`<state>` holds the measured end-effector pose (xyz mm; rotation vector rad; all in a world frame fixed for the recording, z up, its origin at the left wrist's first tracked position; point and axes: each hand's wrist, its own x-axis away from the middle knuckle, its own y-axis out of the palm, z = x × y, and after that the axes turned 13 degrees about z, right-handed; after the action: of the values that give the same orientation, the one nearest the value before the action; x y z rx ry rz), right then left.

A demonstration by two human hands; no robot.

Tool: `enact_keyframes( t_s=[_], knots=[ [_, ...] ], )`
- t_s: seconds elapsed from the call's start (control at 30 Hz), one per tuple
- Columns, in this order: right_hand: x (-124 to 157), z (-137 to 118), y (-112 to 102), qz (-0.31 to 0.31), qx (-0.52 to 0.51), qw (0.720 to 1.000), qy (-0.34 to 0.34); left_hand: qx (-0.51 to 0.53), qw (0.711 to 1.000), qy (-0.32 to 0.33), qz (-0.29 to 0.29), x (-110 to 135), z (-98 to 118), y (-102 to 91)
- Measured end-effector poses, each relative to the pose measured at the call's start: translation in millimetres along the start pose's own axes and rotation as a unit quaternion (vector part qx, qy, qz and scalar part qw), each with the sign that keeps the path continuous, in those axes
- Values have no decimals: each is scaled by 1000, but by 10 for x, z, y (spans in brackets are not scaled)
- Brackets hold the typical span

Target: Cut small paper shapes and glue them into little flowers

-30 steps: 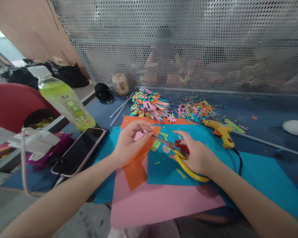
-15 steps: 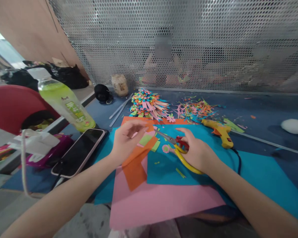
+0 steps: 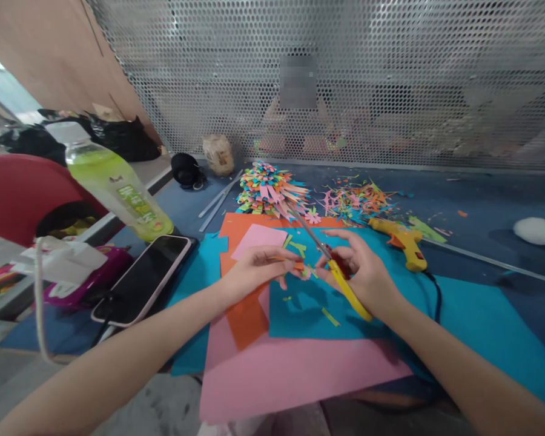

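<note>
A small strip of orange paper point(image 3: 295, 264) is pinched between the fingers of my left hand point(image 3: 257, 267). My right hand point(image 3: 370, 275) is closed around the yellow and red handles of a pair of scissors point(image 3: 344, 287), whose blades point up and to the left, away from the strip. Beneath both hands lie a blue sheet point(image 3: 300, 321), a large pink sheet point(image 3: 295, 372) and an orange piece of paper point(image 3: 249, 321). Small green scraps point(image 3: 297, 247) are scattered on the blue sheet. Beside the left hand is a pink paper piece point(image 3: 260, 239).
Behind the sheets stands a cone of colourful paper strips point(image 3: 272, 188), with a heap of paper shreds point(image 3: 358, 203) to its right. A yellow glue gun point(image 3: 404, 243) lies at right. On the left are a phone point(image 3: 148, 278) and a drink bottle point(image 3: 118, 188).
My left hand has moved right and slightly down, now with the orange strip in its fingers. The pink piece has come into view. In my right hand, the scissors have tilted more upward.
</note>
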<state>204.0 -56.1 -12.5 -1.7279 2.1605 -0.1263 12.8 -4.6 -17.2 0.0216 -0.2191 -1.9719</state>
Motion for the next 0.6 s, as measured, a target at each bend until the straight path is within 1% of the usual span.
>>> enact_keyframes(
  t_s=[0.07, 0.23, 0.4, 0.6],
  knots=[
    [-8, -3, 12, -3, -14, 1000, 10, 6, 1000, -16, -20, -3, -47, 18],
    [-8, 34, 21, -21, -44, 999, 23, 5, 998, -29, -55, 1, -110, -9],
    [18, 39, 38, -43, -58, 997, 22, 10, 996, -14, -83, 19, -118, -9],
    [38, 39, 55, -44, -59, 997, 5, -12, 995, -7, -102, 47, -152, 28]
  ],
)
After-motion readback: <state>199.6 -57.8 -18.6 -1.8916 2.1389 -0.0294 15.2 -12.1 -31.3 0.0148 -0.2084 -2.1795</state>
